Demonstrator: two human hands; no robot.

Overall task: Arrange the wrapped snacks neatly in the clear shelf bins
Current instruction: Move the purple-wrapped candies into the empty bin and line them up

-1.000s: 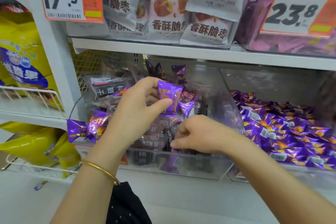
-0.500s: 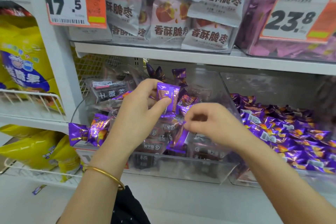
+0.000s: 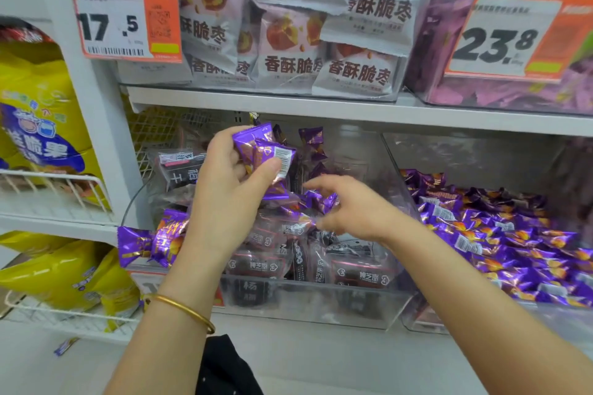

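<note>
Middle clear bin: holds dark-wrapped snacks, with several purple ones lying loose on top.

Left hand: raised above this bin, thumb and fingers pinching two purple wrapped snacks, one with its barcode facing out.

Right hand: over the bin with its fingers loosely spread. It holds nothing that can be made out, and its fingertips are blurred. A stray purple snack lies just beside them.

Right-hand bin: carries the matching purple stock.

Another purple piece hangs at the middle bin's left edge.

Assessment: the step in hand appears to be picking misplaced purple pieces out of the dark-wrapped stock.

Recommendation:
- Take each stray by its twisted end, so the packs beneath stay flat.
- Do not overfill the left hand.
- Lay the batch into the right-hand bin rather than dropping it.
- Retrieve the overhanging piece before it falls.
</note>
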